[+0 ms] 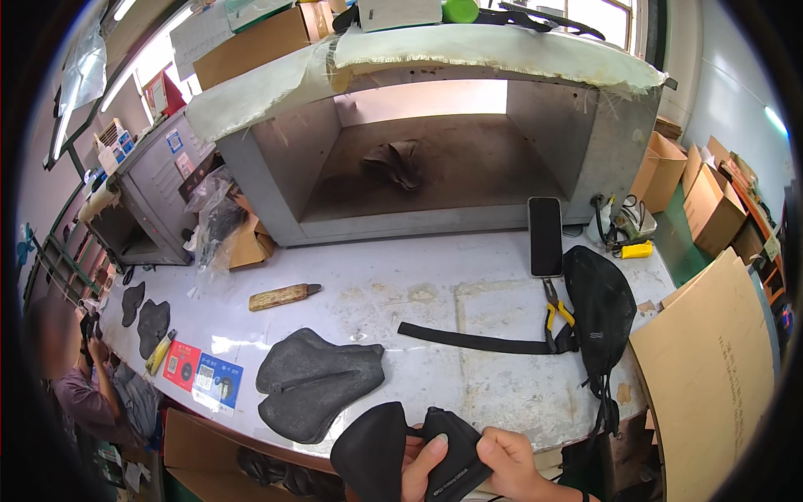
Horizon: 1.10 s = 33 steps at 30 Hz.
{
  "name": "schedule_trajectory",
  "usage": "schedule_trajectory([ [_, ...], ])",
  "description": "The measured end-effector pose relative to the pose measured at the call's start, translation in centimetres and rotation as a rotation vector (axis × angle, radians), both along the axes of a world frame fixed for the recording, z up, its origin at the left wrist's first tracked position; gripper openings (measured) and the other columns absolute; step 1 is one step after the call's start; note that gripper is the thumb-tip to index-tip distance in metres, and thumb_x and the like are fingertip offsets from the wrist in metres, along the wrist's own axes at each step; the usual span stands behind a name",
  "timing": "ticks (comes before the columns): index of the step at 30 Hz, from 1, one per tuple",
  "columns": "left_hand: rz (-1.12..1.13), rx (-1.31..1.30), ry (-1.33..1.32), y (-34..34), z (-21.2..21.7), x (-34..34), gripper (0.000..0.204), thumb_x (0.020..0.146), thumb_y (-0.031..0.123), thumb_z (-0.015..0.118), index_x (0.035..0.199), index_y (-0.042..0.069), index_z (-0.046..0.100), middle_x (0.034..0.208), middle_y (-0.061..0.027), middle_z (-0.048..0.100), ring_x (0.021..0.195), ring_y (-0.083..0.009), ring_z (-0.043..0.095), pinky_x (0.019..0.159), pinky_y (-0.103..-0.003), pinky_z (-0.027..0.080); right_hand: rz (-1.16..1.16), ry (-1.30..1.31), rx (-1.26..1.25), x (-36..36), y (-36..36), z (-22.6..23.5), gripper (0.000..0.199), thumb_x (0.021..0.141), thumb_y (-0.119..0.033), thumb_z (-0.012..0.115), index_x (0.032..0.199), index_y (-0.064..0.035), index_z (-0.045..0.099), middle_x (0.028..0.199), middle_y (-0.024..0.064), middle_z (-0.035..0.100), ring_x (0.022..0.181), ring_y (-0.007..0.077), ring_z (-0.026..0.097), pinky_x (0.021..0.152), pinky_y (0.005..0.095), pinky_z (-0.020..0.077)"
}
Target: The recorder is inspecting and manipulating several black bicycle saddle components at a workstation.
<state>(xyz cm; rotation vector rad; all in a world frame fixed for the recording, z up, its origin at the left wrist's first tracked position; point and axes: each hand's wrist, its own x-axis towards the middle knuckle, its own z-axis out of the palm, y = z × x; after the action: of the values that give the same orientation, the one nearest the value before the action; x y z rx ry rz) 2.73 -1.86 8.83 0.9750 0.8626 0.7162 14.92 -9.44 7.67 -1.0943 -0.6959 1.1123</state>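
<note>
Holds a black two-lobed piece (370, 452) at the near edge of the surface (427, 376): pinches its middle with the left hand (416, 477), thumb against fingers, and its right side with fingertips of the right hand (512, 468). Beyond, includes a dark saddle-shaped pad (322, 406) by the near edge, a black pouch (598, 305) beside the right.

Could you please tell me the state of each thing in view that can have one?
Black padded item: held by left hand and right hand
Phone: screen dark
Pliers: handles spread
Black strap: laid out
Metal booth: front open
Tube light: lit
Cardboard box: flaps raised
</note>
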Motion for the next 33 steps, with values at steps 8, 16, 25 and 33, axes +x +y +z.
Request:
schedule_trajectory([
  [8,0.114,0.068,0.09,-0.3,0.0,0.8,0.025,0.091,0.009,0.059,0.067,0.005,0.055,0.062,0.003,0.054,0.054,-0.0073,0.045,0.048,-0.026,0.036,-0.09,0.073,0.04,-0.6,-0.1,-1.3,0.03,0.097,-0.033,0.052,0.081,-0.008,0.056,0.064,-0.0034,0.047,0.052,0.0043,0.038,0.047,0.022,0.0298],
  [16,0.225,0.132,0.178,-0.1,-0.2,1.2,0.026,0.09,0.008,0.059,0.065,0.005,0.054,0.062,0.0027,0.054,0.053,-0.0076,0.045,0.048,-0.026,0.036,-0.191,0.205,0.018,-1.7,0.2,-1.6,0.036,0.096,-0.036,0.053,0.087,-0.0019,0.061,0.075,-0.0019,0.058,0.061,0.0057,0.049,0.054,0.0215,0.0395],
  [25,-0.095,-0.419,-0.622,5.9,-0.1,-4.1,0.027,0.091,0.015,0.056,0.109,-0.005,0.056,0.099,-0.0118,0.063,0.086,-0.0169,0.061,0.077,-0.024,0.045,-0.12,0.309,0.056,2.9,-0.4,-0.4,0.037,0.088,-0.028,0.065,0.09,0.0085,0.061,0.081,0.0107,0.067,0.062,0.0123,0.06,0.049,0.0302,0.0442],
  [33,0.2,1.096,0.401,5.6,6.5,-5.5,0.02,0.086,0.012,0.065,0.075,-0.004,0.062,0.065,-0.0108,0.059,0.056,-0.0195,0.056,0.053,-0.027,0.042,-0.167,-0.968,0.231,4.1,2.6,5.0,0.024,0.08,-0.017,0.071,0.081,0.0034,0.06,0.07,0.0127,0.059,0.06,0.0248,0.056,0.057,0.0301,0.0451],
])
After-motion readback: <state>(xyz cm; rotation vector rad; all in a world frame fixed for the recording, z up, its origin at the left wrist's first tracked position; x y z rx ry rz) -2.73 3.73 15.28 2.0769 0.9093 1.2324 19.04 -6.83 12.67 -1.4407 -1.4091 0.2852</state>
